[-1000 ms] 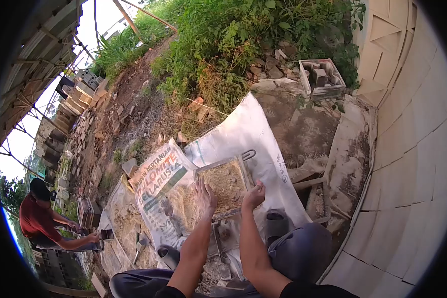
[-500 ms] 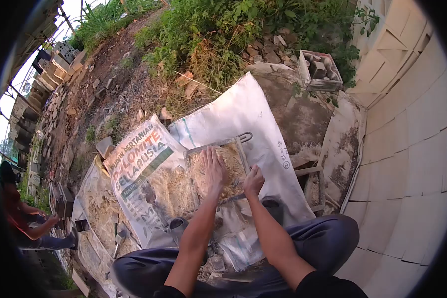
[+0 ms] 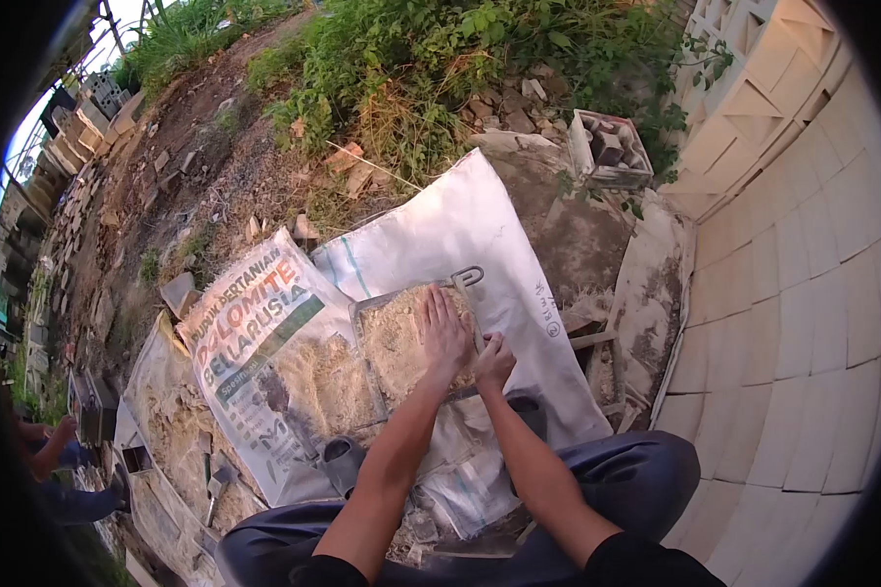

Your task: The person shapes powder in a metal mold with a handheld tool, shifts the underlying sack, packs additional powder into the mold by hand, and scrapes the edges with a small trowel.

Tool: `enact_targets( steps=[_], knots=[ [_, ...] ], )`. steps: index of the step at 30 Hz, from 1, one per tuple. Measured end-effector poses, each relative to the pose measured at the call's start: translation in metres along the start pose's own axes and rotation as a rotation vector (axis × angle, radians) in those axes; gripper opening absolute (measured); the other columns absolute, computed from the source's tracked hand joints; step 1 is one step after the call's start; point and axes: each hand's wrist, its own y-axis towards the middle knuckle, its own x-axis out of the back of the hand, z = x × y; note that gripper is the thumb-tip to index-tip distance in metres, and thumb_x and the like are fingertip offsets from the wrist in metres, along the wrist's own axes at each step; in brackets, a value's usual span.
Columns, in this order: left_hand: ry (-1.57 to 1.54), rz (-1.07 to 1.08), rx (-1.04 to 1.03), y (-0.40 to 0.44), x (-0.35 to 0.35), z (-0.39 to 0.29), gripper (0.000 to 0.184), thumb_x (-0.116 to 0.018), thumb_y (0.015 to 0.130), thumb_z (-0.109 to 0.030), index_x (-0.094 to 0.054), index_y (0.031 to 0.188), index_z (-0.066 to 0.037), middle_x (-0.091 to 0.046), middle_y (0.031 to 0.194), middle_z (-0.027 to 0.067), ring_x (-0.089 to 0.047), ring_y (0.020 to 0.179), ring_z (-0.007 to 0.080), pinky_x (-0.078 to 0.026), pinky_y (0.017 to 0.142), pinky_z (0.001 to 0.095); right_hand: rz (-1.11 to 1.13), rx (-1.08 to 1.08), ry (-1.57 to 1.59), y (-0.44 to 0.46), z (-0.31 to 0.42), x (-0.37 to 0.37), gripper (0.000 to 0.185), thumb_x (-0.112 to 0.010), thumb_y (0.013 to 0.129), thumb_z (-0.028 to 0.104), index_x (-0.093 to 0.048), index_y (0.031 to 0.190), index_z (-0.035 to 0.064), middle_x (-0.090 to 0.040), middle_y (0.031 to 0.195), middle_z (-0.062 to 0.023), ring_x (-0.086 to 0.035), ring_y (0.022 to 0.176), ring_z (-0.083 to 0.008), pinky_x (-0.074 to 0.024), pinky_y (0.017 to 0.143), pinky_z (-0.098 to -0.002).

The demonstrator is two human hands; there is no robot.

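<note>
A shallow square frame (image 3: 365, 354) with a looped handle (image 3: 471, 274) lies on white woven sacks, filled with pale yellowish sand-like material (image 3: 392, 333). My left hand (image 3: 445, 333) rests flat on the right part of this fill, its fingers stretched out toward the looped handle. At the frame's right side, my right hand (image 3: 494, 360) has its fingers curled round the edge. More of the loose material (image 3: 318, 382) is spread on the printed sack (image 3: 264, 328), left of the frame.
A hammer-like tool (image 3: 215, 484) lies at the lower left. Another person's hand (image 3: 64, 430) shows at the left edge. A box holding grey pieces (image 3: 612, 147) stands at the back right, near a pale panelled wall (image 3: 773, 342). Bushes (image 3: 411, 68) grow behind the sacks.
My left hand has slid right across the fill, from the frame's middle to its right side. My right hand stays at the right edge. The whole view has shifted slightly.
</note>
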Motion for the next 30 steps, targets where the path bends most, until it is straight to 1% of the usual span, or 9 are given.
enact_targets(
  steps=[6,8,11,15,22,25,27,28,30],
  knots=[
    [0.11,0.006,0.111,0.006,-0.01,-0.006,0.064,-0.035,0.093,-0.032,-0.022,0.139,0.01,-0.017,0.148,0.0246,-0.013,0.139,0.0337,-0.007,0.114,0.0443,0.046,-0.049,-0.103,-0.005,0.008,0.0,0.039,-0.039,0.094,0.026,-0.065,0.086,-0.0024,-0.064,0.078,-0.0226,-0.061,0.076,-0.0402,-0.0456,0.07,-0.0447],
    [0.138,-0.01,0.069,0.006,-0.013,-0.006,0.064,-0.035,0.093,-0.034,-0.022,0.139,0.009,-0.017,0.148,0.0235,-0.012,0.14,0.0337,-0.007,0.114,0.0452,-0.014,-0.008,-0.044,-0.004,0.014,0.0,0.039,-0.037,0.095,0.026,-0.058,0.078,-0.0029,-0.058,0.068,-0.0261,-0.057,0.068,-0.045,-0.0406,0.061,-0.0514],
    [0.128,0.044,0.016,-0.012,0.002,-0.008,0.064,-0.036,0.092,-0.035,-0.023,0.14,0.006,-0.017,0.149,0.0207,-0.013,0.14,0.0321,-0.008,0.114,0.0459,-0.085,0.056,-0.017,-0.005,0.01,-0.001,0.04,-0.038,0.095,0.026,-0.058,0.076,-0.0032,-0.058,0.065,-0.026,-0.057,0.065,-0.045,-0.0405,0.058,-0.051],
    [0.124,0.033,-0.078,-0.056,0.003,-0.001,0.066,-0.041,0.09,-0.037,-0.024,0.142,0.0,-0.021,0.149,0.015,-0.017,0.14,0.0273,-0.011,0.113,0.0457,-0.019,-0.02,-0.004,-0.007,0.013,0.004,0.04,-0.037,0.095,0.026,-0.059,0.08,-0.0035,-0.059,0.068,-0.0263,-0.058,0.068,-0.0442,-0.0407,0.062,-0.0517],
    [0.158,0.115,-0.052,-0.049,0.006,-0.005,0.064,-0.044,0.089,-0.035,-0.029,0.14,0.002,-0.025,0.148,0.0148,-0.022,0.138,0.0275,-0.014,0.112,0.0452,-0.013,-0.031,0.009,-0.005,0.009,0.005,0.04,-0.036,0.095,0.026,-0.06,0.081,-0.0025,-0.061,0.073,-0.0251,-0.058,0.073,-0.0442,-0.0438,0.066,-0.0504],
    [0.17,0.202,-0.035,-0.032,0.009,-0.006,0.062,-0.045,0.089,-0.033,-0.032,0.137,0.004,-0.028,0.146,0.0162,-0.024,0.137,0.0291,-0.016,0.112,0.0458,0.053,-0.08,0.013,-0.004,0.012,0.007,0.04,-0.034,0.095,0.027,-0.061,0.086,-0.0016,-0.062,0.077,-0.0252,-0.059,0.076,-0.0442,-0.0443,0.069,-0.0501],
    [0.189,0.408,-0.023,-0.022,0.028,-0.01,0.06,-0.045,0.089,-0.033,-0.035,0.134,0.005,-0.029,0.144,0.019,-0.024,0.136,0.0311,-0.016,0.112,0.0461,0.027,-0.004,-0.036,-0.003,0.001,0.0,0.039,-0.033,0.095,0.028,-0.061,0.092,-0.0002,-0.062,0.08,-0.0249,-0.059,0.077,-0.0444,-0.044,0.07,-0.0504],
    [0.193,0.408,-0.034,-0.015,0.035,-0.016,0.06,-0.045,0.089,-0.033,-0.035,0.134,0.005,-0.029,0.144,0.019,-0.024,0.136,0.0311,-0.016,0.112,0.0461,0.018,-0.009,-0.032,-0.001,0.001,0.0,0.039,-0.033,0.095,0.028,-0.061,0.092,-0.0002,-0.062,0.08,-0.0249,-0.059,0.077,-0.0444,-0.044,0.07,-0.0504],
    [0.133,0.141,-0.077,0.005,0.044,-0.026,0.058,-0.044,0.089,-0.032,-0.036,0.133,0.006,-0.03,0.142,0.0216,-0.024,0.136,0.0338,-0.016,0.112,0.0455,-0.002,-0.026,0.024,-0.005,0.003,0.0,0.038,-0.034,0.095,0.028,-0.06,0.095,0.001,-0.063,0.083,-0.0247,-0.058,0.078,-0.0447,-0.0437,0.07,-0.0507]
  ],
)
